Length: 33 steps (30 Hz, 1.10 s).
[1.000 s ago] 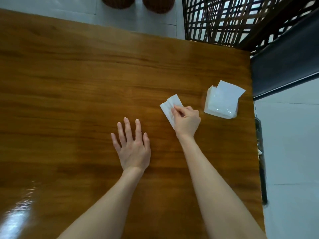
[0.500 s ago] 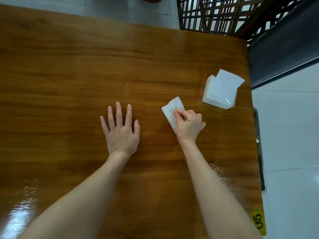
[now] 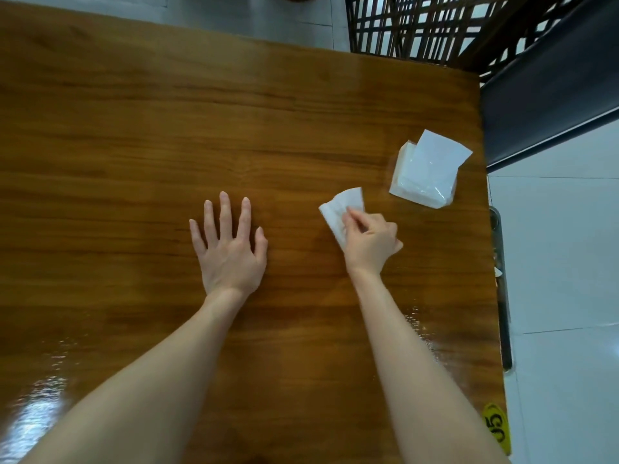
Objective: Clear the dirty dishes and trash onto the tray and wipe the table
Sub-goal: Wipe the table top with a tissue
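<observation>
A wooden surface [image 3: 134,135] is seen from above. No dishes, trash or tray are in view, so the clearing is judged to be done and the wiping to be under way. A folded white napkin [image 3: 343,204] is held down on the surface, right of the middle. Shiny glare is seen along the near part of the wood, but how much has been wiped cannot be told. A pack of tissues [image 3: 423,177] lies just beyond the napkin, apart from it, near the right edge. A yellow number sticker [image 3: 499,426] is seen at the near right corner.

The left hand [image 3: 231,252] is laid flat near the middle, palm down, with fingers straight and spread and nothing held. The right hand [image 3: 370,242] is curled over the near end of the napkin, which is pinched between fingertips and thumb. Both bare forearms are stretched forward from the bottom of the view.
</observation>
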{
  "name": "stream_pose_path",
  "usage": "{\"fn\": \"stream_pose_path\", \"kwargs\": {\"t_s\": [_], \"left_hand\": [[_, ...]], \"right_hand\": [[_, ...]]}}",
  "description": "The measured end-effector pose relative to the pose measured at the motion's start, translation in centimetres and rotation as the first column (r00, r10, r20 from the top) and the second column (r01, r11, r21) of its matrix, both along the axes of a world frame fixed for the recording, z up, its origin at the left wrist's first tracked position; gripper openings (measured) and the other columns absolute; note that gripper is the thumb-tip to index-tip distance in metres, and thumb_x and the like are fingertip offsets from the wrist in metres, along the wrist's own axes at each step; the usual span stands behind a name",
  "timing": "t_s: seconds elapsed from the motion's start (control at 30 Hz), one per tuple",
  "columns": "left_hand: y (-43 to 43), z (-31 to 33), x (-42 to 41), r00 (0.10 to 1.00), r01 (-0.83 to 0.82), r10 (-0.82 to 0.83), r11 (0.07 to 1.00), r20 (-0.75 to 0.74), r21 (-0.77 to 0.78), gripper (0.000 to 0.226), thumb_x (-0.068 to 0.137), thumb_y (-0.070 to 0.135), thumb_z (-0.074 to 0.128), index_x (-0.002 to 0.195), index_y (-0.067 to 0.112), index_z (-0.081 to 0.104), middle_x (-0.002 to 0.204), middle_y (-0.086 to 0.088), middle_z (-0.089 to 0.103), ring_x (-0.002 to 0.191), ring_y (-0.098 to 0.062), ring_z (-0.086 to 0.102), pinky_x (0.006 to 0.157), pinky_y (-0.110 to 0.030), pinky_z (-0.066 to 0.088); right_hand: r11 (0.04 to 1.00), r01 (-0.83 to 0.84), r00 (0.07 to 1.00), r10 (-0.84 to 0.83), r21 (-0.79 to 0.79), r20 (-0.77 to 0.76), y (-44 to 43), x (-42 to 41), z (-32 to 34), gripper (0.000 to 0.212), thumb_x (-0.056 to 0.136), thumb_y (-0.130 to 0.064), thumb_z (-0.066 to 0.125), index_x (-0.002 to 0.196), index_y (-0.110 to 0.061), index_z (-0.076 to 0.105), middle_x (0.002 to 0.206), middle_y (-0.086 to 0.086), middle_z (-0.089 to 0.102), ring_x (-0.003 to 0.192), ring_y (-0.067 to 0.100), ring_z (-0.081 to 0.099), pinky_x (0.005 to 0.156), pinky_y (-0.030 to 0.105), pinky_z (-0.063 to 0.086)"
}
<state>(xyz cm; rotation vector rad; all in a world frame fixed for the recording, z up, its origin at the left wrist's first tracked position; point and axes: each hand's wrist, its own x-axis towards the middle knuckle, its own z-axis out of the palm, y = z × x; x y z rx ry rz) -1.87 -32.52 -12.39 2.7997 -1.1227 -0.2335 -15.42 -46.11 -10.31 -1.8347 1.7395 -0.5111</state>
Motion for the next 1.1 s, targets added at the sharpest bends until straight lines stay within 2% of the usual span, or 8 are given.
{"fn": "stream_pose_path", "kwargs": {"t_s": [0.1,0.27,0.33,0.63,0.77,0.93,1.0,1.1], "left_hand": [[0.1,-0.2,0.0,1.0,0.001,-0.001,1.0,-0.005,-0.013,0.06,0.097,0.052,0.026,0.151,0.027,0.027,0.16,-0.008,0.018,0.147,-0.031,0.009,0.117,-0.047,-0.005],[0.0,-0.2,0.0,1.0,-0.008,0.008,1.0,-0.002,0.002,0.061,0.096,0.053,0.024,0.151,0.028,0.027,0.16,-0.007,0.019,0.147,-0.03,0.01,0.117,-0.047,-0.004],[0.0,-0.1,0.1,1.0,-0.004,0.004,1.0,0.005,0.006,0.06,0.096,0.053,0.023,0.151,0.027,0.027,0.16,-0.008,0.02,0.147,-0.031,0.011,0.117,-0.049,-0.001],[0.2,1.1,0.4,0.995,-0.002,0.003,1.0,-0.104,0.003,0.06,0.096,0.053,0.023,0.152,0.03,0.024,0.161,-0.004,0.014,0.148,-0.027,0.004,0.117,-0.045,-0.006],[0.3,2.0,2.2,0.984,0.008,-0.021,0.997,-0.178,-0.077,0.057,0.093,0.05,0.037,0.144,0.026,0.042,0.155,-0.007,0.032,0.143,-0.027,0.019,0.117,-0.047,0.005],[0.4,1.7,10.8,0.997,-0.056,0.048,0.99,-0.067,-0.126,0.048,0.097,0.037,0.046,0.141,0.019,0.047,0.152,-0.012,0.035,0.14,-0.031,0.024,0.115,-0.05,0.008],[0.2,1.4,14.0,0.998,-0.046,0.042,0.995,-0.038,-0.09,0.05,0.098,0.039,0.043,0.145,0.021,0.041,0.156,-0.012,0.028,0.144,-0.03,0.018,0.116,-0.049,0.002],[-0.5,0.8,17.8,1.0,-0.012,0.012,0.999,0.004,-0.046,0.056,0.099,0.047,0.033,0.15,0.024,0.031,0.16,-0.01,0.017,0.147,-0.03,0.009,0.116,-0.047,-0.004]], "right_hand": [[0.995,0.098,0.995,-0.098,0.019,0.018,-2.0,2.0,0.0,0.024,0.094,-0.026,0.059,0.116,-0.022,0.069,0.109,-0.004,0.067,0.099,0.006,0.04,0.083,0.026,0.016],[0.981,-0.188,0.982,0.187,0.041,0.03,1.3,5.7,-0.2,0.028,0.095,-0.031,0.057,0.119,-0.023,0.068,0.104,-0.006,0.064,0.104,0.012,0.044,0.084,0.031,0.018],[0.975,-0.223,0.975,0.222,0.017,0.011,2.2,5.3,-0.4,0.025,0.093,-0.029,0.06,0.116,-0.023,0.069,0.102,-0.007,0.065,0.1,0.01,0.043,0.083,0.03,0.018],[0.984,0.174,0.984,-0.174,0.027,0.027,-2.8,5.4,0.1,0.025,0.093,-0.025,0.061,0.116,-0.019,0.07,0.107,-0.001,0.066,0.096,0.006,0.037,0.085,0.029,0.018],[0.999,0.002,1.0,-0.003,0.044,0.013,-1.3,11.4,-0.1,0.025,0.094,-0.028,0.059,0.115,-0.021,0.07,0.112,-0.003,0.066,0.105,0.014,0.045,0.086,0.032,0.021],[0.962,-0.266,0.962,0.268,0.055,-0.042,1.9,16.9,-0.1,0.023,0.095,-0.031,0.056,0.113,-0.027,0.071,0.11,-0.006,0.066,0.106,0.016,0.044,0.086,0.037,0.022],[0.982,-0.181,0.982,0.183,0.052,-0.039,0.8,16.4,0.1,0.023,0.095,-0.032,0.057,0.112,-0.026,0.071,0.109,-0.006,0.066,0.107,0.016,0.044,0.088,0.038,0.022],[0.996,0.086,0.996,-0.086,0.036,-0.021,-2.4,15.9,0.4,0.025,0.094,-0.031,0.058,0.115,-0.022,0.07,0.113,-0.004,0.066,0.11,0.016,0.045,0.093,0.039,0.025]]}}
